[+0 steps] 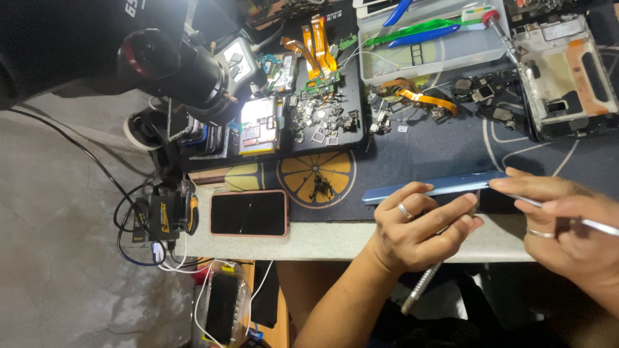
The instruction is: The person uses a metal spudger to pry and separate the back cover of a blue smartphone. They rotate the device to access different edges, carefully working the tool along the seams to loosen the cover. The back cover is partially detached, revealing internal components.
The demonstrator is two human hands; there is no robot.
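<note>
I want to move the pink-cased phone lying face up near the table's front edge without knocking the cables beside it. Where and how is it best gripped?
Probably pinch the pink-cased phone across its two long edges, coming straight down from above. It lies flat, screen up, long side along the table edge, so both long edges are exposed. The cables and small black device crowd its left end, so avoid that end.
</note>
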